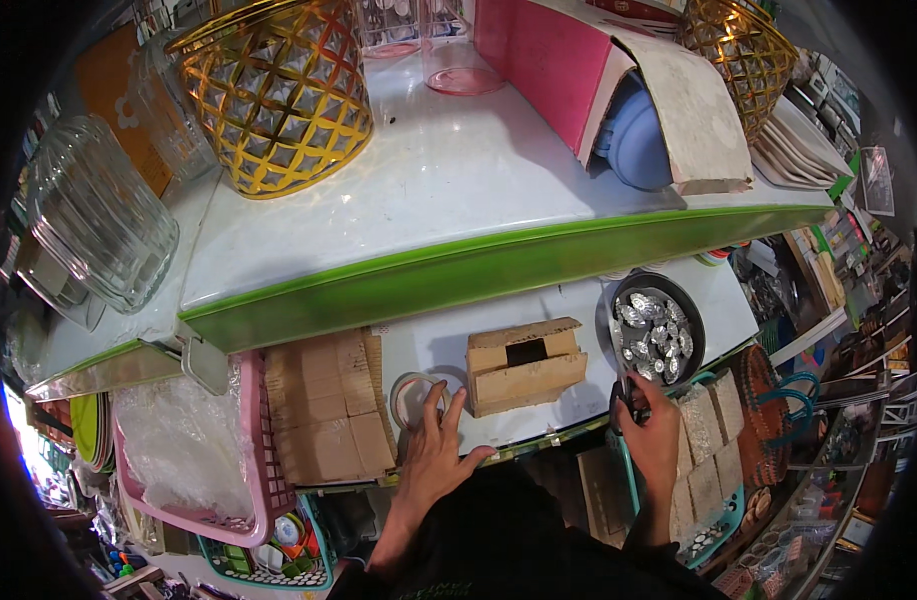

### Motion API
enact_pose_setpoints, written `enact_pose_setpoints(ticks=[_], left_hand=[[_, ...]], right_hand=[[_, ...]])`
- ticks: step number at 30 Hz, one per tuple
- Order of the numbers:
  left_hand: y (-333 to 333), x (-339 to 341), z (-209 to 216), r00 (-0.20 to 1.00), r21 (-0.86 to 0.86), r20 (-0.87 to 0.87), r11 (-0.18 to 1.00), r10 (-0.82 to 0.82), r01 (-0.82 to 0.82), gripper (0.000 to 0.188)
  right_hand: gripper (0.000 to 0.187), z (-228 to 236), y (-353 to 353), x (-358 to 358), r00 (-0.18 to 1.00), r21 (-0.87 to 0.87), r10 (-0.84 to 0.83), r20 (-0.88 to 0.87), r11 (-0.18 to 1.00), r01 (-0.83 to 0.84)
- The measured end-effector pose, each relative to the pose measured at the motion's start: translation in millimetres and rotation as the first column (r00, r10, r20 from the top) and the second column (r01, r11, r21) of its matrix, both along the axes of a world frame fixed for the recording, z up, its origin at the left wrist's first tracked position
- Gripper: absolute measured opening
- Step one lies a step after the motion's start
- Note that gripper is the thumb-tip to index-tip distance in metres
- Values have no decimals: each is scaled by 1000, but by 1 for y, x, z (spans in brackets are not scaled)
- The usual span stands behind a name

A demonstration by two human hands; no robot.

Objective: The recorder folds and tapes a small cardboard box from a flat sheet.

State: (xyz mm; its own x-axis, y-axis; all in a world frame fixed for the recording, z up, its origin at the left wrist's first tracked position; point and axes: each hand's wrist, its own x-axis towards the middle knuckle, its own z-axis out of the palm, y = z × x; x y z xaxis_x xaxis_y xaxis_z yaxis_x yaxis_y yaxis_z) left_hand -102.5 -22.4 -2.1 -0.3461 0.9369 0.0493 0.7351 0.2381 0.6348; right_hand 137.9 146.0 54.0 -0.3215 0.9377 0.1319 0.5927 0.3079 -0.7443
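Observation:
My left hand [437, 455] has its fingers spread, with nothing gripped. Its fingertips reach the edge of a roll of tape [403, 399] lying on the white lower shelf; whether they touch it I cannot tell. My right hand [650, 428] is closed around a small black tool [628, 398], mostly hidden by the fingers, beside a round dark pan [697, 318]. Several shiny silver pieces [634, 310] lie inside that pan. Between my hands sits a small brown cardboard box [529, 387], its top flaps raised around a dark opening.
Overhead juts an upper shelf [409, 190] with a green edge [499, 270], carrying a gold lattice vase [279, 110], ribbed glass jars [104, 215] and a pink box [549, 70]. Flattened cardboard [324, 410] lies left, beside a pink basket [264, 450]. A teal basket [734, 515] stands right.

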Motion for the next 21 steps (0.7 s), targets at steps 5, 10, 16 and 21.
enact_pose_setpoints(ticks=[5, 10, 16, 21], left_hand=[[-1, 0, -10, 997, -12, -73, 1000, -25, 25, 92], [-1, 3, -8, 987, -50, -159, 999, -26, 19, 91], [-4, 8, -13, 982, -11, -188, 1000, 1, -4, 93], [-5, 10, -15, 980, 9, -200, 1000, -13, 15, 95]], right_hand=[[42, -35, 0, -3, 984, 13, 9, 178, 1000, -11], [42, -42, -1, -15, 938, 61, 71, 340, 993, -97], [45, -48, 0, -23, 929, 104, 25, 369, 992, -68], [46, -44, 0, -27, 922, 85, 5, 387, 996, -41]])
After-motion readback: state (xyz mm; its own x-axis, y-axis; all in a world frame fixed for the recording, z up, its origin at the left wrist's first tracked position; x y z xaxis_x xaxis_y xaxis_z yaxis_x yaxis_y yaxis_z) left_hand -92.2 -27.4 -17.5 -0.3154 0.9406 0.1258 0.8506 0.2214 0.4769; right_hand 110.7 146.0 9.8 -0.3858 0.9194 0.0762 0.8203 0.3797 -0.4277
